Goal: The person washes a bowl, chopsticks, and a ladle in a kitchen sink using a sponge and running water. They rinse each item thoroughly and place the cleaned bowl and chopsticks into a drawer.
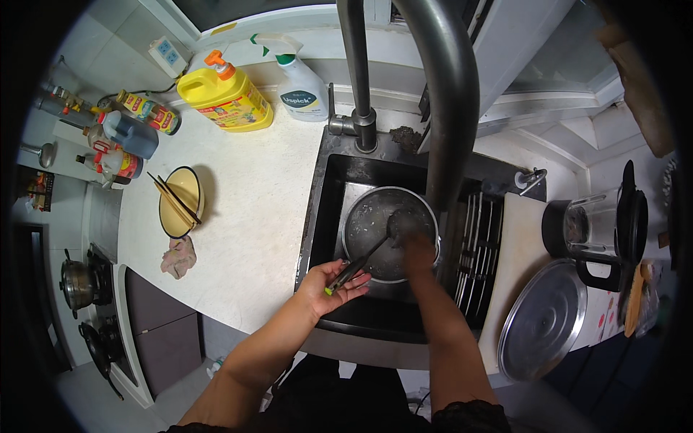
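Note:
My left hand (333, 289), palm up, supports the dark handle of a black ladle (367, 258) with a green handle end, its thumb over the handle and its fingers partly spread. The ladle slants up and away over a round metal pot (354, 249) that stands in the black sink (312, 224). Inside the pot is cloudy water with small bubbles. My right hand (419, 256) reaches into the pot at the ladle's rounded head. Motion smears its fingers, so whether it grips anything is unclear.
A large dark faucet (451, 108) arches over the sink. At right are a drying rack (476, 252), a round metal lid (545, 321) and a blender jug (595, 224). On the left counter stand a yellow pump bottle (227, 97), a spray bottle (299, 86), a bowl with chopsticks (189, 189) and a cloth (178, 257).

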Demonstrator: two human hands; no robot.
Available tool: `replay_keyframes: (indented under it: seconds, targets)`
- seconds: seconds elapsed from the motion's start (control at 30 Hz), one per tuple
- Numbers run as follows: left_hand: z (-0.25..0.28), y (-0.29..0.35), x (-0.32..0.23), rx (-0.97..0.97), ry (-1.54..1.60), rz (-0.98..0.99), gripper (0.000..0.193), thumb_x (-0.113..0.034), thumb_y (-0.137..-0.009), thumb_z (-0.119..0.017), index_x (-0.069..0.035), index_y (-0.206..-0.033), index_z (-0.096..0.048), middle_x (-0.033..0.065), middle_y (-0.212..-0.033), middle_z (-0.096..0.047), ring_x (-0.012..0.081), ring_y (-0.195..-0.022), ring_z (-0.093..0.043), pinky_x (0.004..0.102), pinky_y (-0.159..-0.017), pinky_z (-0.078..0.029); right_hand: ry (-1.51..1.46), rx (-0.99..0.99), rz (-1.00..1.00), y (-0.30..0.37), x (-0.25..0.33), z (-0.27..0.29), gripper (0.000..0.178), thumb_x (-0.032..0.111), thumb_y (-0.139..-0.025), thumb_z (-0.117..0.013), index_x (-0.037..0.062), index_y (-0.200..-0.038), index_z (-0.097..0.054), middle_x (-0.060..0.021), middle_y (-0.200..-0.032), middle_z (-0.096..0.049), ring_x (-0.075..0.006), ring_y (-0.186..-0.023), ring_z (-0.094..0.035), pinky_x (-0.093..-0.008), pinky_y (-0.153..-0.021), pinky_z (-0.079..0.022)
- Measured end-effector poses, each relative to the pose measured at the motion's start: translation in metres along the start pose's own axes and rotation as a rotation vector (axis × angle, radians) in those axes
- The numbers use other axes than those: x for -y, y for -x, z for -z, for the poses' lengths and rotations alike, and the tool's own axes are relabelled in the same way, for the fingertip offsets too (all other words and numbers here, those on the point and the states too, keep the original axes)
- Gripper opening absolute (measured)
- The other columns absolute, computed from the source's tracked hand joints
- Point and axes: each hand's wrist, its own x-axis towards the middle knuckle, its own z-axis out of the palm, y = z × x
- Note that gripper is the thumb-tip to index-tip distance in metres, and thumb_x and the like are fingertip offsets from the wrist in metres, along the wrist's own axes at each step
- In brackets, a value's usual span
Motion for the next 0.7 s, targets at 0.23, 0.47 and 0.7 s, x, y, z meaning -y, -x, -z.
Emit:
replay_keyframes:
  seconds: [0.23,0.47,0.7]
  targets:
    - [0.021,-0.001,-0.012,0.005,-0.298,0.056,0.034,-0.003,-0.088,-0.044,0.007,-0.121,-0.044,0.0149,-0.101,-0.061,0.0079,-0.056,-0.051,0.0157,-0.047,-0.045,-0.114,0.399,0.037,-0.016,0.016,-0.008,0.023,0.023,-0.076,-0.056,0.0047,-0.083,-0.068,-0.0186,-0.095,-0.063,-0.0335,-0.092,-0.06,-0.0426,-0.082,-0.047]
    - [0.003,0.01,-0.005,-0.139,-0.953,-0.283,0.031,-0.007,-0.087,-0.057,0.001,-0.116,-0.052,0.0047,-0.086,-0.063,0.0023,-0.044,-0.036,0.0174,-0.036,-0.028,-0.727,0.128,-0.101,0.068,0.117,0.131,0.021,0.019,-0.077,-0.056,-0.0015,-0.08,-0.059,-0.0206,-0.08,-0.057,-0.0359,-0.075,-0.057,-0.0435,-0.066,-0.044]
    - [0.021,-0.001,0.006,-0.18,-1.502,-0.584,0.03,-0.009,-0.088,-0.056,0.004,-0.115,-0.054,0.0057,-0.084,-0.063,0.0089,-0.074,-0.053,0.0215,-0.068,-0.043,-0.706,-0.158,0.131,0.052,0.135,0.113,0.023,0.017,-0.083,-0.053,0.0035,-0.102,-0.055,-0.0203,-0.097,-0.051,-0.0392,-0.079,-0.056,-0.0464,-0.068,-0.047]
